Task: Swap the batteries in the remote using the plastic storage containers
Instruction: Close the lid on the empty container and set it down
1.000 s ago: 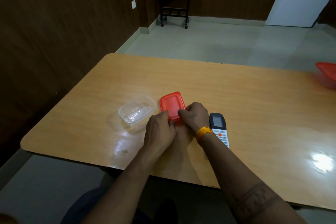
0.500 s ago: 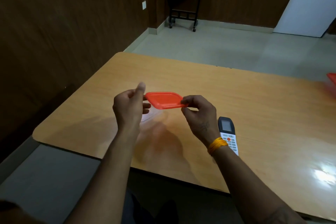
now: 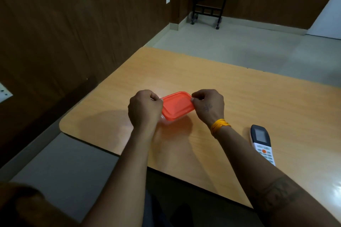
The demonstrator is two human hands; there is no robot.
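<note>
In the middle of the frame both hands hold an orange lid (image 3: 177, 105) over the wooden bench (image 3: 239, 97). The left hand (image 3: 144, 108) is curled closed on the lid's left end, and the right hand (image 3: 208, 105) pinches its right end between thumb and fingers. The lid is tilted, its near edge lower, and just beneath that edge a sliver of a clear plastic container (image 3: 166, 120) shows; whether the lid is seated on it cannot be told. A yellow band (image 3: 219, 125) circles the right wrist. At the lower right of the frame a white remote (image 3: 262, 143) with a dark screen lies flat on the bench, well apart from the hands. A small dark side table (image 3: 208, 0) stands against the wall at the top.
</note>
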